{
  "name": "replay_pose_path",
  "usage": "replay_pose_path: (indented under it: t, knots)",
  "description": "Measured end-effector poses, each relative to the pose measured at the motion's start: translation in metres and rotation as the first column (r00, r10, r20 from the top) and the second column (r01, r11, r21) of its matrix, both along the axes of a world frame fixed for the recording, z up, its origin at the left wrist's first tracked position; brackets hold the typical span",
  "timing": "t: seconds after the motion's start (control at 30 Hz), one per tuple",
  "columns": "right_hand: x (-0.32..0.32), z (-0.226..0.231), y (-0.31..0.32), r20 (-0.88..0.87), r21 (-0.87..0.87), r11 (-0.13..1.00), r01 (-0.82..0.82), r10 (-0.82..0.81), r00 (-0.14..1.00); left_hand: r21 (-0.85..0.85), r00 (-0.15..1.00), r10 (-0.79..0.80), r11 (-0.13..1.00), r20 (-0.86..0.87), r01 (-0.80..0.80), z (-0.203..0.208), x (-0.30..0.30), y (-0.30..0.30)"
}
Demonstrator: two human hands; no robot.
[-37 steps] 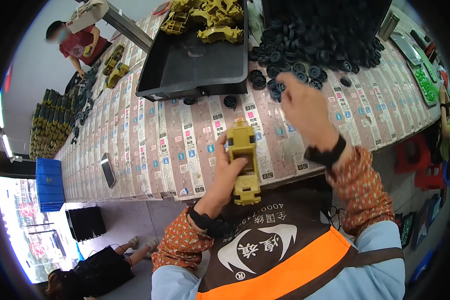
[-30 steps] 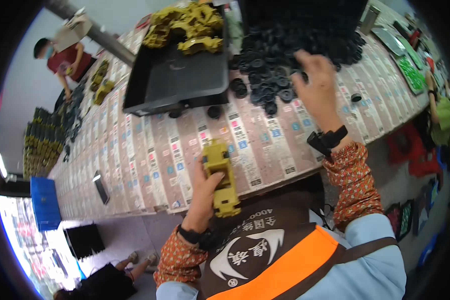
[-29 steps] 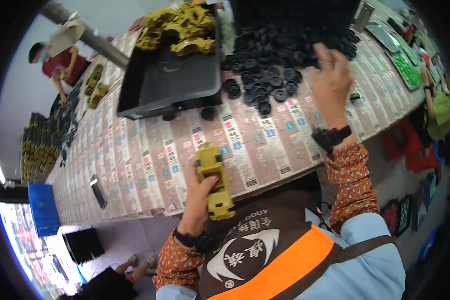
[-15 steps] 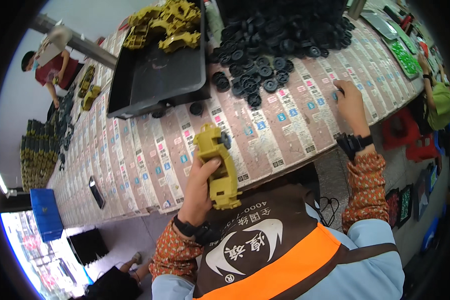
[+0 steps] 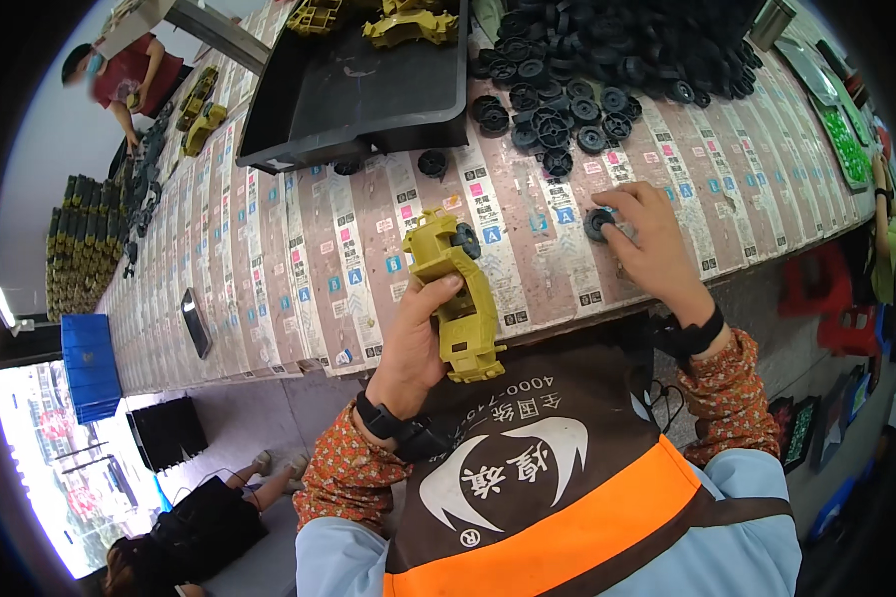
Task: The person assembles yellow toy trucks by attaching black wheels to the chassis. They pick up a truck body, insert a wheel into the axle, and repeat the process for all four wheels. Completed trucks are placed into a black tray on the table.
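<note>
My left hand (image 5: 415, 343) is closed round a yellow plastic toy vehicle body (image 5: 465, 320), its thumb lying across the top, close to the table's front edge. One black wheel (image 5: 465, 240) sits on the body's far right side. To the right, my right hand (image 5: 649, 242) pinches a loose black wheel (image 5: 599, 224) between thumb and fingers, just over the tabletop. Past both hands lies a big heap of black wheels (image 5: 607, 55), with several strays along its near edge.
A black tray (image 5: 358, 124) with more yellow bodies (image 5: 408, 27) stands at the back left. Stray wheels (image 5: 432, 163) lie before it. A phone (image 5: 195, 323) rests on the table (image 5: 269, 338) at left. Red stools (image 5: 816, 289) stand at right; another person (image 5: 139, 75) is at the far left.
My right hand has moved left and nearer the toy body, and a wheel now shows in its fingers. The whole view has shifted; my left hand keeps its hold on the body.
</note>
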State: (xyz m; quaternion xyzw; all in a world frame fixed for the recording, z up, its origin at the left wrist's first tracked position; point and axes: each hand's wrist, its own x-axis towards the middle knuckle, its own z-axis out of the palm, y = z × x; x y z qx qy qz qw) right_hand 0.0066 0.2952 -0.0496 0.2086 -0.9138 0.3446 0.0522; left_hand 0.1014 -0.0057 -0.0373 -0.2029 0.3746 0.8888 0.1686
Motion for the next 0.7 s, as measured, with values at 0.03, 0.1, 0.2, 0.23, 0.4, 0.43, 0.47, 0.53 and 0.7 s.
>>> replay_pose_path:
  t: [0.03, 0.1, 0.2, 0.23, 0.4, 0.43, 0.47, 0.53, 0.7]
  knots:
    - [0.002, 0.004, 0.001, 0.036, 0.018, 1.0, -0.012, 0.011, 0.999, 0.008, 1.0, 0.003, 1.0, -0.004, -0.003, -0.001, -0.001, 0.0]
    - [0.002, 0.006, -0.001, 0.035, 0.06, 0.997, -0.047, 0.045, 0.998, 0.028, 0.999, 0.018, 0.999, -0.027, -0.017, -0.001, -0.003, 0.004]
    - [0.001, 0.006, -0.006, -0.007, 0.122, 0.99, -0.074, 0.076, 0.997, 0.054, 0.998, 0.037, 0.998, -0.049, -0.035, 0.004, -0.004, 0.012]
    - [0.0, 0.005, -0.009, -0.026, 0.139, 0.987, -0.082, 0.086, 0.996, 0.061, 0.999, 0.034, 0.998, -0.033, -0.032, 0.005, -0.003, 0.011]
    - [0.02, 0.031, -0.046, 0.497, -0.419, 0.906, -0.05, 0.276, 0.823, 0.059, 0.999, 0.027, 0.998, 0.025, -0.028, 0.003, 0.002, 0.007]
    - [0.024, 0.03, -0.052, 0.514, -0.529, 0.848, -0.046, 0.363, 0.777, 0.071, 0.999, 0.028, 0.997, 0.03, -0.03, 0.004, 0.002, 0.007]
    - [0.029, 0.03, -0.059, 0.539, -0.59, 0.807, -0.016, 0.408, 0.737, 0.082, 0.999, 0.029, 0.996, 0.034, -0.032, 0.007, 0.002, 0.008]
    - [0.04, 0.03, -0.072, 0.572, -0.697, 0.715, 0.055, 0.508, 0.644, 0.079, 0.998, 0.058, 0.995, 0.006, -0.058, 0.009, 0.003, 0.009]
    - [0.063, 0.04, -0.08, 0.518, -0.643, 0.756, -0.12, 0.545, 0.659, -0.109, 0.955, 0.202, 0.967, -0.219, -0.229, 0.018, -0.003, 0.011]
